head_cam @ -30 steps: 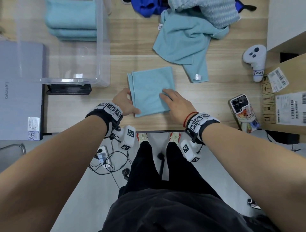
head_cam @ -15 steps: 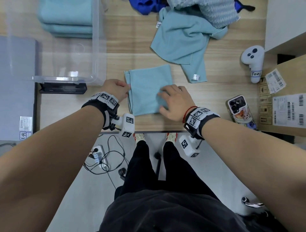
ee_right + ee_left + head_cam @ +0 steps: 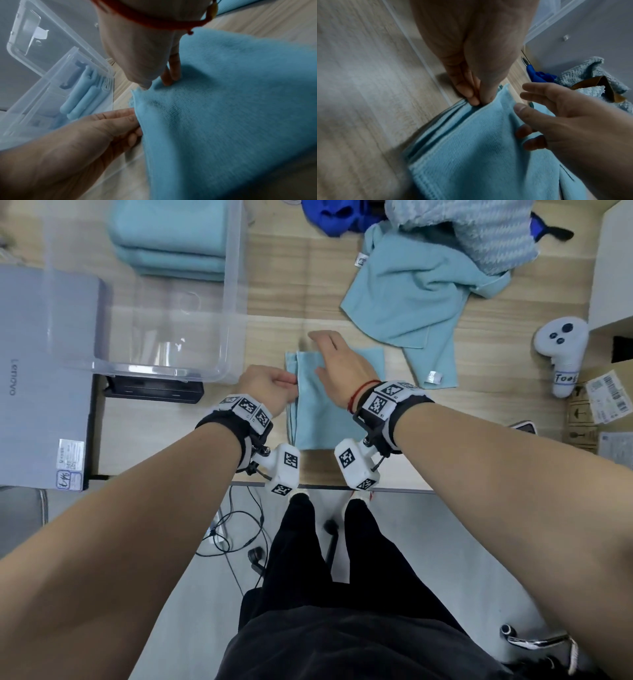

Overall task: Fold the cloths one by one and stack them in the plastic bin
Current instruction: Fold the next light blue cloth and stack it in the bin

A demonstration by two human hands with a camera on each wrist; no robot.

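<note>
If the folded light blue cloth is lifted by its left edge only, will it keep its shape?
Probably not. The folded cloth looks soft and thin, so it should droop. Its layers lie loose at the edge that the left hand pinches, so they may fan open. It seems light.

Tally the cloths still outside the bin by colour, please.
Light blue: 2, the folded cloth and a loose cloth, which may hide another
Royal blue: 1, the royal blue cloth, crumpled
Grey-blue: 1, the knit cloth
Total: 4
</note>
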